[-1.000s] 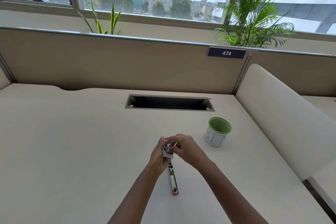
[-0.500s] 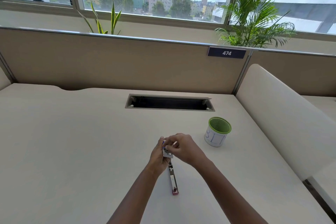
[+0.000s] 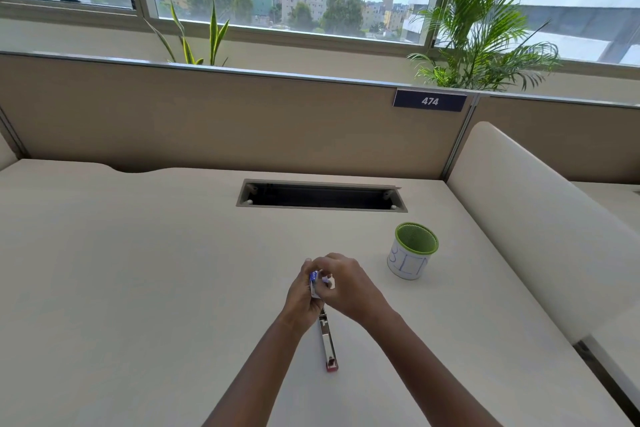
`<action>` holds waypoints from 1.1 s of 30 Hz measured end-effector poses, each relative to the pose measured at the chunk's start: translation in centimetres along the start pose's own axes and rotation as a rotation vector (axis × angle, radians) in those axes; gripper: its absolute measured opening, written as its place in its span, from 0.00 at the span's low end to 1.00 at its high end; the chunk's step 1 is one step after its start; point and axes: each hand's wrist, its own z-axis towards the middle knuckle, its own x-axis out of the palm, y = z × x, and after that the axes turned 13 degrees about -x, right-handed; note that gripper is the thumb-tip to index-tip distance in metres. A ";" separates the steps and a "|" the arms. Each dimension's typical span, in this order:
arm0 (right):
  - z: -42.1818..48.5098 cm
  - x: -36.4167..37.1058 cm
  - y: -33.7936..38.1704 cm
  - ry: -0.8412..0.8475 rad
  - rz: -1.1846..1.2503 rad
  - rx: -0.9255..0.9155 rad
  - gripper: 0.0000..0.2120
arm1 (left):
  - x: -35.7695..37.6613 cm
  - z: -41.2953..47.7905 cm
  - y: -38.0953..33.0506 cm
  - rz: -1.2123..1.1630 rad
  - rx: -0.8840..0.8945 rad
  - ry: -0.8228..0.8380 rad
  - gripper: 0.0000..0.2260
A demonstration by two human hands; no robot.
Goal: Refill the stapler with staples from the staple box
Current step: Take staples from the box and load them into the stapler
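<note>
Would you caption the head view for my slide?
Left hand and right hand grip the staple box above the stapler on the desk.

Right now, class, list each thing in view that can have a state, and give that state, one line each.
staple box: held above the desk between both hands; open or closed, cannot tell.
stapler: lying flat on the desk, metal rail facing up.
left hand: grips the staple box.
right hand: pinches the staple box's end.
cup: upright, nothing visible inside.
cable slot: open.
</note>
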 end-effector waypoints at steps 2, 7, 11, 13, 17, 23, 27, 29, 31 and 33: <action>0.1 -0.1 -0.2 -0.039 0.060 0.006 0.12 | -0.2 0.0 0.0 -0.024 0.006 0.022 0.14; 0.1 -0.5 -0.7 -0.179 0.345 0.179 0.10 | -0.4 0.1 -0.1 -0.066 0.015 0.016 0.15; 0.1 -0.8 -1.1 -0.317 0.790 0.378 0.12 | -0.3 -0.1 -0.2 -0.129 0.005 0.049 0.14; 0.1 -0.9 -1.2 -0.354 0.980 0.449 0.14 | -0.2 -0.1 -0.2 -0.118 0.013 0.072 0.14; 0.2 -0.8 -1.6 -0.425 1.148 0.593 0.14 | -0.2 -0.1 -0.2 -0.090 0.014 0.082 0.14; 0.1 0.0 -2.6 -0.225 0.570 0.399 0.06 | -0.4 0.3 0.1 0.046 0.040 0.072 0.16; 0.6 0.4 -2.9 -0.128 0.189 0.238 0.11 | -0.5 0.5 0.3 0.065 0.027 0.101 0.18; 0.7 0.4 -3.0 -0.103 0.111 0.194 0.10 | -0.5 0.6 0.2 0.057 0.019 0.099 0.18; 0.9 0.4 -3.0 -0.101 0.054 0.161 0.08 | -0.6 0.7 0.2 0.044 0.017 0.089 0.17; 0.9 0.4 -3.1 -0.098 0.007 0.136 0.07 | -0.6 0.9 0.3 0.018 0.014 0.084 0.16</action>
